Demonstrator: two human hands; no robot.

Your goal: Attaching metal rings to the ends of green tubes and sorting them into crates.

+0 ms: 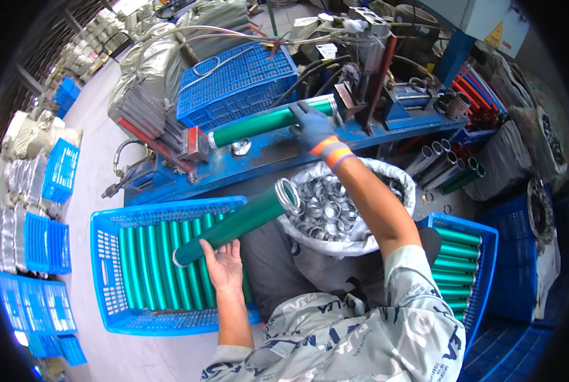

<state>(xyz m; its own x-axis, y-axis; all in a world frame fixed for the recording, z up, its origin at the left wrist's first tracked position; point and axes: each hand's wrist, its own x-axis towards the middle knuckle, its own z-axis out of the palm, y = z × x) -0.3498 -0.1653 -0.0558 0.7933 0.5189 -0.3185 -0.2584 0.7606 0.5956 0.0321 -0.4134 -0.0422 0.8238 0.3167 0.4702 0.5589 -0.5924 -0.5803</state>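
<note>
Blue bench [278, 149]; two hands [224, 264], each holding one green tube [237, 224]

Bright, even daylight and soft shadows; sharp centre; fisheye bending and black vignette at the rim.

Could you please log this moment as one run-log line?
left hand: holds green tube over left blue crate | right hand: gloved, grips second green tube on blue press bench | bag of metal rings: between
</note>
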